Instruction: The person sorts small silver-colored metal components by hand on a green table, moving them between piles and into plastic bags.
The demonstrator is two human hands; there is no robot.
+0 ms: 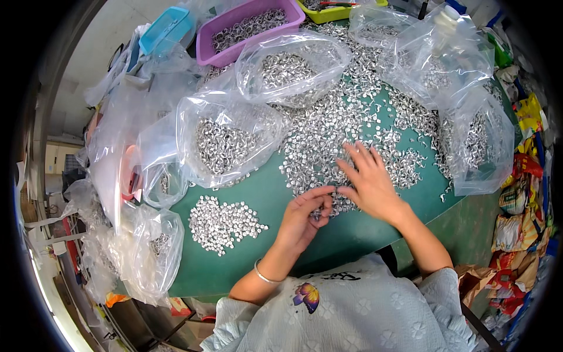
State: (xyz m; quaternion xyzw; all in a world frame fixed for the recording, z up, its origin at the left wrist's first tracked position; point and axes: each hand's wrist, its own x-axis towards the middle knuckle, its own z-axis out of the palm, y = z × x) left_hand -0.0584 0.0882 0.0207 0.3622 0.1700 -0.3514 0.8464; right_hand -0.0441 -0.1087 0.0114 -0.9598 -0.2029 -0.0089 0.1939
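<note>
A broad heap of small silvery metal pieces (316, 138) covers the middle of the green table. My right hand (375, 190) lies over the heap's near edge, its fingers spread among the pieces and its thumb toward my other hand. Just left of it, my left hand (302, 220) is turned partly palm up with curled fingers; its index finger points to the right thumb. A few metal bits show by those fingers, but what they grip is too small to make out. A separate flat group of small pieces (223, 224) lies left of my left hand.
Clear plastic bags of metal parts (226, 144) stand left and behind the heap, with another bag (475, 141) at right. A purple bin (202, 50) of parts, a blue tray (166, 29) and a yellow-green bin (334, 14) sit at the back. Colourful packages (522, 176) line the right.
</note>
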